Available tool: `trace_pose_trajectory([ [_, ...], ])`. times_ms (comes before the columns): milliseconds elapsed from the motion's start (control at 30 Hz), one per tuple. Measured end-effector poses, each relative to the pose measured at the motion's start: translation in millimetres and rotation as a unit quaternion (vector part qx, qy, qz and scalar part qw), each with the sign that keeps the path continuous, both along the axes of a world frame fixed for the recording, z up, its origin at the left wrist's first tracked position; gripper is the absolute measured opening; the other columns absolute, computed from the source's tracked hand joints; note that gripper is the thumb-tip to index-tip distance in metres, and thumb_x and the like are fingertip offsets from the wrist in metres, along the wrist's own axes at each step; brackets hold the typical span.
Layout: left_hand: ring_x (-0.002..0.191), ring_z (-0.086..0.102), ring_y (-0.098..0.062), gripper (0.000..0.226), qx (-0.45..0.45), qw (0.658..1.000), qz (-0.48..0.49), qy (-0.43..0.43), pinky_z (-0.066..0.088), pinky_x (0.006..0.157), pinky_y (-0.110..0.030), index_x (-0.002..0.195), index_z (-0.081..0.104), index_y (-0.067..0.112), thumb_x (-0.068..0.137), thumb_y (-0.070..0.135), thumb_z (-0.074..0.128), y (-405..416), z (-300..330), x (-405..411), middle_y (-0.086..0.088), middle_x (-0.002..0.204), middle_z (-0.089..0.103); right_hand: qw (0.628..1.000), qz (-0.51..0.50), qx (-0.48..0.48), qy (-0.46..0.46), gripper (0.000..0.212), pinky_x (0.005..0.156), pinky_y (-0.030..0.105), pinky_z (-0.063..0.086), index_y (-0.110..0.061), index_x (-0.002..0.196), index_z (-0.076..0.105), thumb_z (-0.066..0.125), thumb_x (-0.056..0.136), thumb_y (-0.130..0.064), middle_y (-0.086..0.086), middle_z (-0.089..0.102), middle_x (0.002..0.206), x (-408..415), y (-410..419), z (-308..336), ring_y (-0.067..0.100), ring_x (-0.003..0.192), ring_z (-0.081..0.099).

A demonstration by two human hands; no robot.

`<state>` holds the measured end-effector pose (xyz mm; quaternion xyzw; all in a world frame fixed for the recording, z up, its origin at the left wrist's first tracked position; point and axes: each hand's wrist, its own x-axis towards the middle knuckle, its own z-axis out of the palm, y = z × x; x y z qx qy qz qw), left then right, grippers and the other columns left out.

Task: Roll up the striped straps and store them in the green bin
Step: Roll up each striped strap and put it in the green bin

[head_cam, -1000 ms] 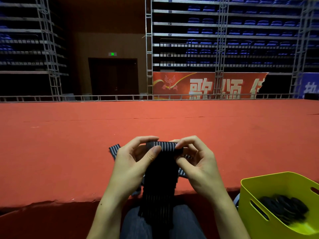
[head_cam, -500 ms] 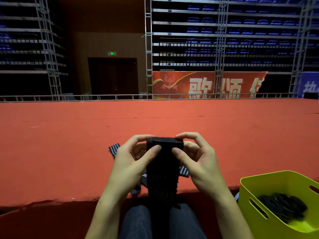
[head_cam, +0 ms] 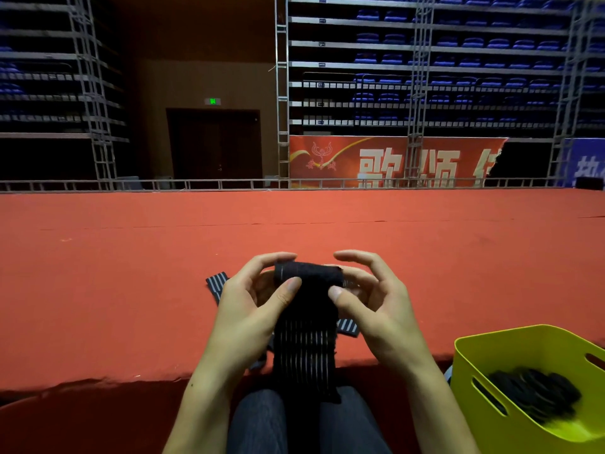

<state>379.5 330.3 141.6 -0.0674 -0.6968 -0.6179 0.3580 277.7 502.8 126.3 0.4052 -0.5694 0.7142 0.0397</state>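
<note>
A dark striped strap (head_cam: pixel 306 326) hangs in front of me, its top end wound into a small roll between my hands. My left hand (head_cam: pixel 252 309) pinches the roll's left end with thumb and curled fingers. My right hand (head_cam: pixel 376 309) pinches the right end with its thumb, the other fingers arched over it. The loose tail drops down to my lap. More striped straps (head_cam: pixel 217 283) lie on the red surface behind my hands, partly hidden. The green bin (head_cam: pixel 484 362) stands at the lower right with several dark rolled straps (head_cam: pixel 537 398) inside.
A wide red carpeted stage (head_cam: pixel 294 231) stretches ahead, its front edge just before my knees. A metal rail, scaffold towers, a red banner and rows of blue seats stand far behind.
The roll at the top of the strap has grown thicker and the hanging tail has become shorter. Both hands stay at the roll's ends, the right fingers lifting slightly.
</note>
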Motion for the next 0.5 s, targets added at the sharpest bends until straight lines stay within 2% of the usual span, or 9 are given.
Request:
trace_pose_trajectory([
  [100, 0.116, 0.076, -0.018, 0.035, -0.018, 1.000, -0.011, 0.002, 0.059, 0.094, -0.026, 0.128, 0.070, 0.016, 0.099, -0.004, 0.070, -2.5, -3.2, -0.8, -0.005, 0.117, 0.081, 1.000, -0.020, 0.017, -0.012, 0.034, 0.086, 0.055, 0.064, -0.033, 0.124, 0.071, 0.080, 0.092, -0.038, 0.007, 0.080, 0.111, 1.2, -1.0, 1.6, 0.027, 0.100, 0.078],
  [167, 0.117, 0.075, -0.019, 0.037, -0.031, 0.999, -0.011, 0.003, 0.059, 0.095, -0.027, 0.128, 0.070, 0.017, 0.099, -0.006, 0.070, -3.2, -4.5, -1.0, -0.005, 0.118, 0.080, 0.999, -0.030, 0.030, -0.003, 0.031, 0.088, 0.052, 0.064, -0.032, 0.123, 0.073, 0.080, 0.093, -0.040, 0.006, 0.081, 0.107, 0.9, -2.0, 0.7, 0.023, 0.102, 0.078],
  [267, 0.117, 0.075, -0.019, 0.038, -0.014, 1.000, -0.025, -0.008, 0.059, 0.093, -0.027, 0.129, 0.070, 0.019, 0.098, -0.003, 0.072, -3.2, -4.3, 0.5, -0.006, 0.119, 0.080, 0.999, -0.028, 0.019, 0.003, 0.031, 0.092, 0.050, 0.063, -0.026, 0.124, 0.072, 0.078, 0.094, -0.029, 0.006, 0.081, 0.108, 0.8, -1.4, -0.6, 0.024, 0.104, 0.078],
  [400, 0.117, 0.076, -0.015, 0.035, 0.013, 1.000, -0.010, -0.027, 0.060, 0.092, -0.026, 0.127, 0.072, 0.021, 0.092, 0.022, 0.079, -2.0, -3.5, 0.0, -0.001, 0.118, 0.081, 1.000, -0.020, 0.005, 0.005, 0.031, 0.091, 0.055, 0.063, -0.024, 0.124, 0.070, 0.079, 0.096, -0.014, 0.009, 0.080, 0.109, -1.2, -1.7, -3.3, 0.029, 0.100, 0.078],
  [500, 0.107, 0.078, -0.013, 0.025, 0.019, 0.999, 0.016, -0.034, 0.059, 0.084, -0.022, 0.118, 0.077, 0.020, 0.095, 0.030, 0.075, -0.6, -4.8, -2.2, -0.001, 0.110, 0.083, 0.999, -0.031, 0.017, 0.009, 0.034, 0.086, 0.055, 0.063, -0.024, 0.122, 0.070, 0.077, 0.097, -0.002, 0.008, 0.079, 0.110, -2.4, -3.8, -6.2, 0.024, 0.096, 0.075],
])
